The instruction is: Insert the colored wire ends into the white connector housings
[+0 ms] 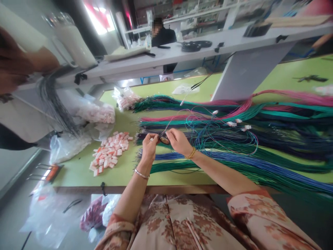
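Observation:
My left hand (pixel 150 146), with a silver bangle at its wrist, pinches a small dark item whose shape is too small to make out. Close beside it, my right hand (pixel 179 141) has its fingers closed round a thin wire (pixel 169 124) at a small round dark piece (pixel 164 140). Both hands are over the left ends of long wire bundles: pink and teal (pixel 161 121), blue (pixel 171 156) and green (pixel 179 166). To the left of my left hand lies a pile of small white and orange connectors (pixel 110 152).
Loose wires with white connectors (pixel 231 123) lie right of my hands. Plastic bags of connectors (pixel 99 110) stand at the left. A raised shelf (pixel 145 62) crosses behind the green table (pixel 182 178). One person is at the left edge, another (pixel 166 36) sits beyond the shelf.

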`<action>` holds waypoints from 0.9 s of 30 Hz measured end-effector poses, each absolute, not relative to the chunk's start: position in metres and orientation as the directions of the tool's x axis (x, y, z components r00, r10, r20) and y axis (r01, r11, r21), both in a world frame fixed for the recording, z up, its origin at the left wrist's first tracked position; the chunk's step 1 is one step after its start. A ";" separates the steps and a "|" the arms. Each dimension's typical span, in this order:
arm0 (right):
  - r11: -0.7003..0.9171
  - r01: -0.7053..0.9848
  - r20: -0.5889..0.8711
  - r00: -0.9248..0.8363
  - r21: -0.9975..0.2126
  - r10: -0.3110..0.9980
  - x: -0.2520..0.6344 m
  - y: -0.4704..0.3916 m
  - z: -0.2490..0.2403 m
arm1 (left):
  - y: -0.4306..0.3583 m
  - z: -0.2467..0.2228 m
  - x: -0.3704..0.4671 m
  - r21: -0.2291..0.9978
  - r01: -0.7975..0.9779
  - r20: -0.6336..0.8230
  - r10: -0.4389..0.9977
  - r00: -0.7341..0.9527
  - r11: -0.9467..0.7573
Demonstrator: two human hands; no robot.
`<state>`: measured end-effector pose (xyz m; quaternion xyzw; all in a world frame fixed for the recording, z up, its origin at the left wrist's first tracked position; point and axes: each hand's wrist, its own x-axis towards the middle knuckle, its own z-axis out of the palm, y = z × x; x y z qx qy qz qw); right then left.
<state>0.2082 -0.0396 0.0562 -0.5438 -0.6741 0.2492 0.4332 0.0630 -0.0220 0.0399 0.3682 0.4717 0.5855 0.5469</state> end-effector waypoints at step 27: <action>0.215 0.709 0.254 -0.053 -0.672 0.966 0.198 -0.050 0.034 | -0.022 0.047 0.063 0.826 0.442 0.424 0.902 -0.078 -0.350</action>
